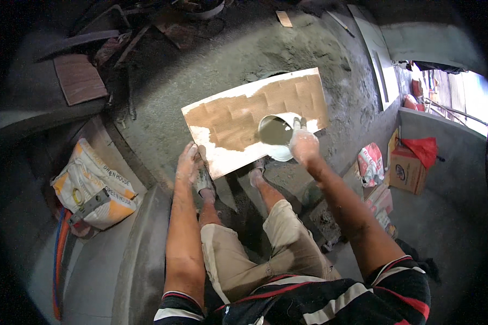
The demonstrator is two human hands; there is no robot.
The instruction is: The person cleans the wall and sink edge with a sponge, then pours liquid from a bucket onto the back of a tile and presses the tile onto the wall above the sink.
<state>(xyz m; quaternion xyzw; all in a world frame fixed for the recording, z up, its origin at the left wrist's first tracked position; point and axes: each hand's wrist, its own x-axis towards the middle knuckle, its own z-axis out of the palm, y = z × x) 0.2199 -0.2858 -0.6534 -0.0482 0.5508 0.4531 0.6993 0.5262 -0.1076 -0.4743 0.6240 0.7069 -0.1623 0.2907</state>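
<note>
A large rectangular panel point(238, 122), ribbed and brown with white patches along its edges, is held tilted in front of me above the rough grey floor. My left hand point(188, 163) grips its near left corner, fingers partly hidden at the edge. Over the panel's near right part, my right hand point(304, 145) holds a small white tub point(280, 153) by the rim. Grey, murky liquid shows inside the tub, which is tipped so its mouth faces up toward me. Whether any liquid is running out cannot be made out.
To the left, a white and orange sack point(111, 187) lies on a ledge beside blue and orange hoses point(58, 260). A brown slab point(80, 79) sits farther off. On the right are a cardboard box point(407, 169), a red bag point(420, 150), a red-and-white sack point(371, 165) and a long pale board point(369, 38).
</note>
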